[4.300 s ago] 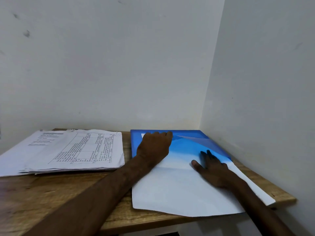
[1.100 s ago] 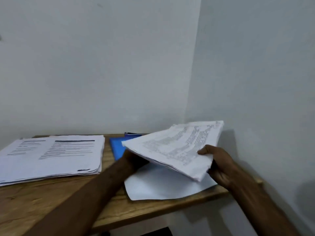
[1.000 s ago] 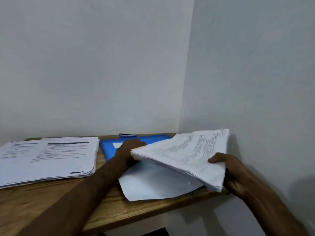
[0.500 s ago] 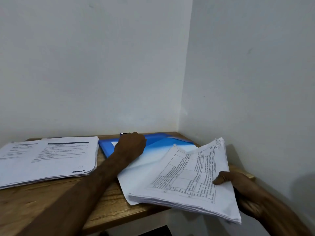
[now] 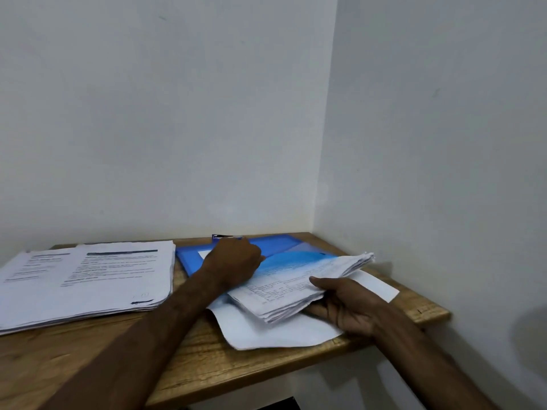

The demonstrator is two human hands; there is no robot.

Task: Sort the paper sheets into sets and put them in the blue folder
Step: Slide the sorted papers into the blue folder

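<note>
The blue folder (image 5: 275,245) lies open at the table's back right corner, with white sheets inside it reaching the front edge. My left hand (image 5: 233,258) rests on the folder's upper left part, its fingers curled; what they hold is hidden. My right hand (image 5: 343,303) grips the near edge of a thick set of printed sheets (image 5: 299,285), thumb on top, fingers beneath. The set lies low and slanted over the folder, its far end pointing toward the right wall.
A thick stack of printed paper sheets (image 5: 88,279) lies on the left of the wooden table (image 5: 192,368). White walls close in behind and to the right. The table's front edge runs just below my right hand.
My right hand has swung the printed set from beyond the table's front edge back over the folder and lowered it. My left hand has stayed on the folder's upper left.
</note>
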